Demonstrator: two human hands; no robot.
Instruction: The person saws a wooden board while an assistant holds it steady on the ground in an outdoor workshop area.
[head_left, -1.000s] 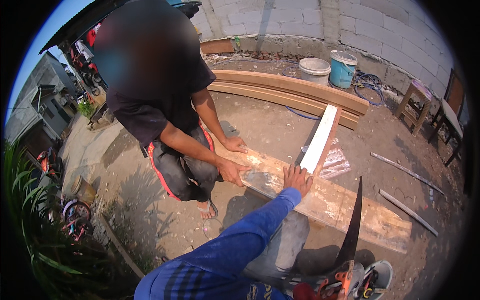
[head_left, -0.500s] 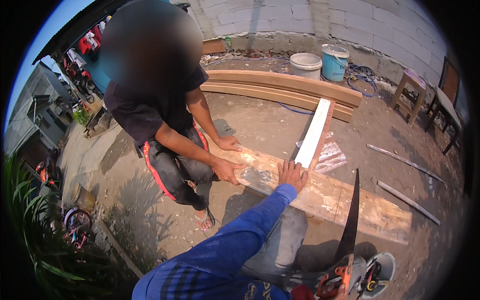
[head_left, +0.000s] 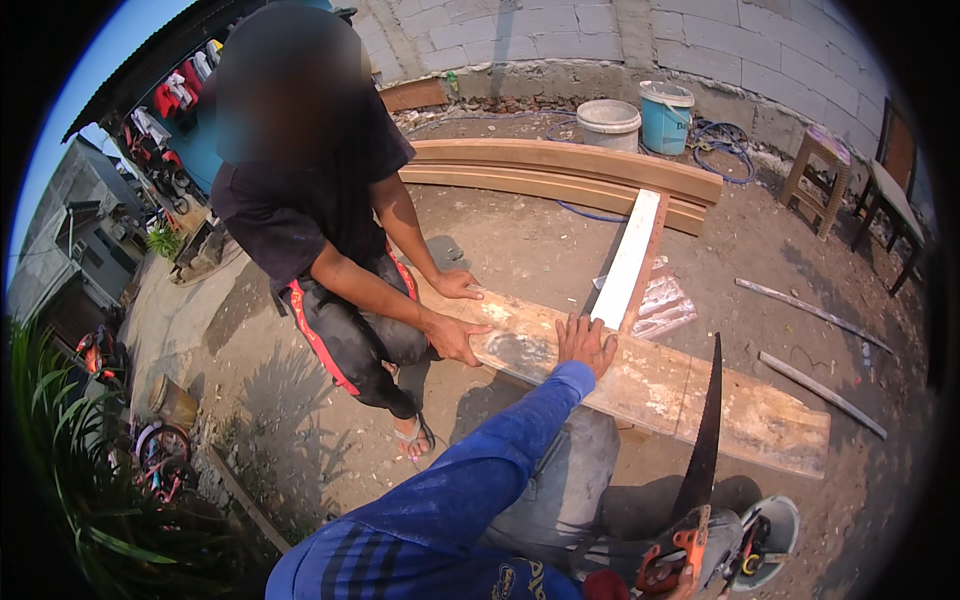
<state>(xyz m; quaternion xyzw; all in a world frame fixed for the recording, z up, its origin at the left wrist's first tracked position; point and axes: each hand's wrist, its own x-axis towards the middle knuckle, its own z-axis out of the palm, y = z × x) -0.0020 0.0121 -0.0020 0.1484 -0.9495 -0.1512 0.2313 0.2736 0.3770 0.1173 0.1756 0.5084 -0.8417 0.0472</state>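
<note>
My left hand (head_left: 586,345) presses on top of a worn wooden board (head_left: 755,412), fingers spread and nothing held. At the lower edge, my right hand (head_left: 684,584) is closed round the orange handle of a handsaw (head_left: 704,435), mostly hidden behind it. The saw's blade points upward, in front of the board's right part in this view. A thin dark line crosses the board left of the blade. To the left, another person (head_left: 300,210) in dark clothes grips the board's left part with both hands. A white-faced plank (head_left: 628,262) meets the board's far edge beside my left hand.
Long timber beams (head_left: 560,165) lie beyond the board. A pale bucket (head_left: 608,128) and a blue bucket (head_left: 666,120) stand by the block wall. Lower right is a tool bucket (head_left: 782,535). Two thin strips (head_left: 822,395) lie on the ground; a stool (head_left: 815,185) stands farther right.
The view has shifted slightly. My left hand stays on the board, my right hand keeps the saw, and the other person's grip looks the same.
</note>
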